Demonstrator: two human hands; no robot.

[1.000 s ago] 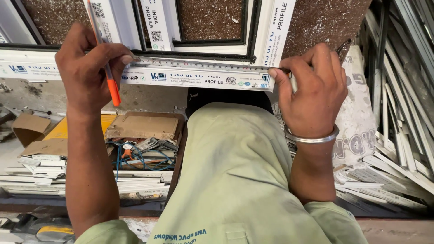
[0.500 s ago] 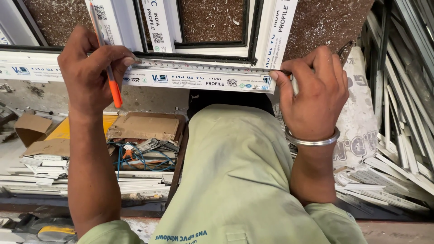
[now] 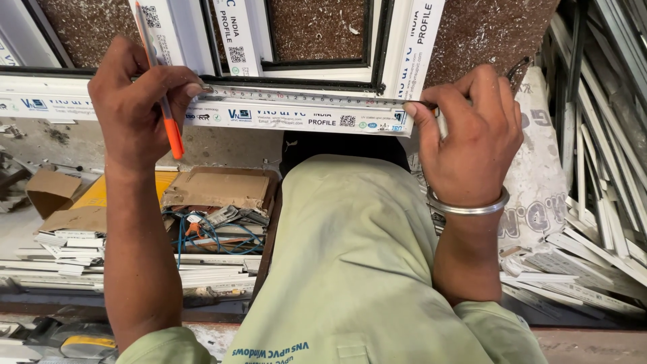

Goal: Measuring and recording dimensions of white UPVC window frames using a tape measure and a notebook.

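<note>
A long white plastic window profile (image 3: 283, 118) lies crosswise on the bench in front of me. A steel ruler (image 3: 303, 98) rests along its top edge. My left hand (image 3: 135, 108) presses the ruler's left end with the fingertips and holds an orange and white pen (image 3: 165, 114) between the fingers. My right hand (image 3: 472, 135), with a metal bangle (image 3: 468, 205) on the wrist, pinches the ruler's right end at the profile's cut end.
More white profiles (image 3: 236, 34) and a dark framed panel (image 3: 317, 30) lie behind. Below the bench sit cardboard boxes (image 3: 216, 189), tangled blue wires (image 3: 216, 229) and stacked white strips (image 3: 101, 263). A pile of white offcuts (image 3: 593, 202) fills the right side.
My left hand has slid slightly right along the ruler with the pen. The right hand stays at the ruler's end.
</note>
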